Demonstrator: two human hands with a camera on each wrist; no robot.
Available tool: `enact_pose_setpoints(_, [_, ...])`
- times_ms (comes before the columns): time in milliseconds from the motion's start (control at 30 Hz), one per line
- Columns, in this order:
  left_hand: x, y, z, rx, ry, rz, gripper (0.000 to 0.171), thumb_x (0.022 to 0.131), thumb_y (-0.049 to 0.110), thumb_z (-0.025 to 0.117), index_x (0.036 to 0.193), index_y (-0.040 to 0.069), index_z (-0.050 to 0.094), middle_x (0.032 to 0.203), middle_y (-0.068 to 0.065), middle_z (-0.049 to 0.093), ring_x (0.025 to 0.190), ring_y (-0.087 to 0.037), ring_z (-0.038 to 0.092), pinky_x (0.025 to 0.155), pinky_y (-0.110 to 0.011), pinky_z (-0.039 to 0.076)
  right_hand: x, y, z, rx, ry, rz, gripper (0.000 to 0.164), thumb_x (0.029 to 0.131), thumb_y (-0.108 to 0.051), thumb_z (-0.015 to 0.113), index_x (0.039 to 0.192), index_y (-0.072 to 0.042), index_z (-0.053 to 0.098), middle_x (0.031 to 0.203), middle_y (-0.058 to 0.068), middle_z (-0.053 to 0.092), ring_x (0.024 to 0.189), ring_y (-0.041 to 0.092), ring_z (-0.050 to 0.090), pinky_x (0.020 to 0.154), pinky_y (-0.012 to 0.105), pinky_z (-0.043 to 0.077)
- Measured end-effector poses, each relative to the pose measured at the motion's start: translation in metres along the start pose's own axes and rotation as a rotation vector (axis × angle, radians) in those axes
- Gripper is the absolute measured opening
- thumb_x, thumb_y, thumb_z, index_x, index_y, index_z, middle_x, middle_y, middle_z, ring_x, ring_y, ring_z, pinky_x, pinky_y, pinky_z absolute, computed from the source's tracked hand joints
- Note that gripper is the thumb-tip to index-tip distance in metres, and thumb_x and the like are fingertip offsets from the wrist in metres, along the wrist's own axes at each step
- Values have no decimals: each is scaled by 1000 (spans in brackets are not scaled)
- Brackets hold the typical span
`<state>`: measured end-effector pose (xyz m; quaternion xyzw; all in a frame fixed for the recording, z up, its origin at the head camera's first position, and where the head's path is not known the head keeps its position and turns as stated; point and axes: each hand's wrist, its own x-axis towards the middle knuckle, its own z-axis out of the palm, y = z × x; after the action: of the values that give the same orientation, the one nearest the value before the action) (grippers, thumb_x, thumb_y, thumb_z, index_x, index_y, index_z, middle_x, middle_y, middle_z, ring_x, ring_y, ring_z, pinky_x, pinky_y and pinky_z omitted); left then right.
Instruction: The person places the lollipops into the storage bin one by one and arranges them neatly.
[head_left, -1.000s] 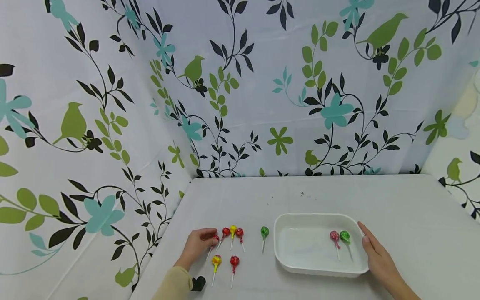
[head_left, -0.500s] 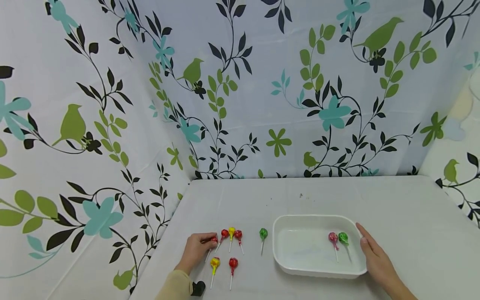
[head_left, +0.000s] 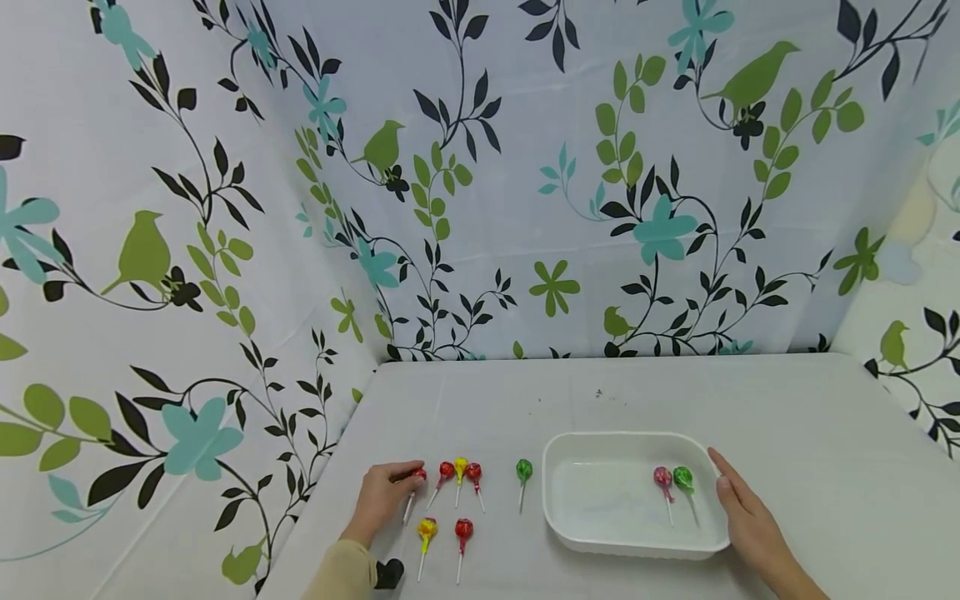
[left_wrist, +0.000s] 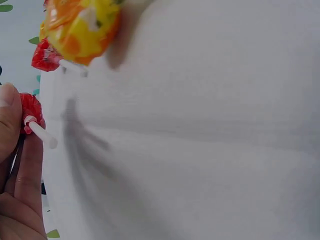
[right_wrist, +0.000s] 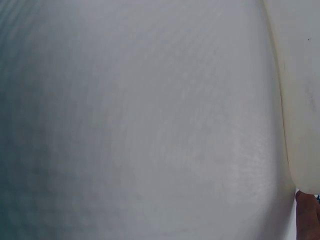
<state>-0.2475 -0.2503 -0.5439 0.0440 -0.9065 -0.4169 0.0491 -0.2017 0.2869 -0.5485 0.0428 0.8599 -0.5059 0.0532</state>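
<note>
In the head view my left hand (head_left: 377,502) pinches a red-wrapped lollipop (head_left: 420,474) by its head, its white stick pointing down toward me. The left wrist view shows thumb and fingers on that lollipop (left_wrist: 31,107). Just right of it lie two red lollipops (head_left: 446,471) with a yellow one (head_left: 461,467) between them. Nearer me are another yellow lollipop (head_left: 427,528) and a red one (head_left: 464,529). My right hand (head_left: 753,521) rests along the right side of a white tray (head_left: 592,500), fingers fairly straight. Inside the tray lie a pink lollipop (head_left: 662,477) and a green one (head_left: 682,477).
A single green lollipop (head_left: 523,470) lies left of the tray. A dark object (head_left: 389,573) sits by the left sleeve. The white table (head_left: 600,408) meets a patterned curtain (head_left: 555,167) at its back edge.
My left hand has drawn the red lollipop slightly left, away from the others. The view has shifted a little. My right hand stays at the tray.
</note>
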Motion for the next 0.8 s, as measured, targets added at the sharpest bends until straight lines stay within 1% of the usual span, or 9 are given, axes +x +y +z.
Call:
enact_pose_setpoints(133, [5,11,-11,-60,18,-12,28,91,10,76,119,5,77,106,-10,79,82,-11,68,69,-19,56,0,0,-1,-9,6,-8,65,111,-48,14,165,-14,6,168,26,5,151,58,7,117,75,12])
enact_pose_setpoints(200, [8,18,-16,-89,25,-11,29,91,8,75,120,3,76,104,-11,79,78,-13,67,67,-21,55,0,-1,-1,-11,4,-1,65,111,-49,14,165,-14,6,168,25,4,151,57,6,117,74,12])
enact_pose_setpoints(267, [12,25,-21,-109,31,-11,29,92,8,75,120,3,76,102,-11,79,79,-16,68,68,-23,55,0,-1,-1,-9,0,7,65,111,-49,13,165,-14,6,168,25,4,151,57,6,118,74,11])
enact_pose_setpoints(400, [20,41,-26,-136,42,-2,29,92,9,75,121,7,76,103,-9,80,86,-22,71,77,-32,59,-1,-2,-2,-9,-7,15,65,111,-49,13,165,-14,7,168,25,4,151,57,6,118,73,11])
enact_pose_setpoints(467, [24,49,-27,-155,44,12,28,93,10,75,120,10,77,103,-8,80,88,-22,72,82,-38,60,-2,-2,-2,-11,-5,12,65,111,-48,13,165,-13,7,168,26,5,151,58,6,118,74,11])
enact_pose_setpoints(500, [26,53,-28,-161,46,17,28,93,11,75,121,11,77,103,-7,80,88,-20,71,82,-37,59,-3,-3,-2,-12,-4,11,65,111,-48,13,165,-13,7,168,26,5,151,58,6,118,74,11])
enact_pose_setpoints(600, [31,66,-27,-190,46,36,28,93,12,75,121,13,77,105,-7,79,87,-17,70,78,-30,57,-3,-3,-2,-11,-10,17,65,111,-49,13,165,-14,7,168,26,5,151,58,6,118,74,11])
enact_pose_setpoints(700, [35,80,-24,-215,45,46,28,93,13,75,120,13,77,107,-8,79,90,-15,70,80,-27,56,-2,-4,-2,-5,-21,37,65,111,-49,12,165,-15,6,168,25,4,152,56,4,119,72,10])
enact_pose_setpoints(800, [39,97,-18,-228,42,64,27,93,12,75,119,13,78,109,-8,79,93,-15,71,88,-35,60,-1,-4,-2,1,-21,49,65,111,-50,12,166,-17,5,169,23,3,153,55,3,120,71,9])
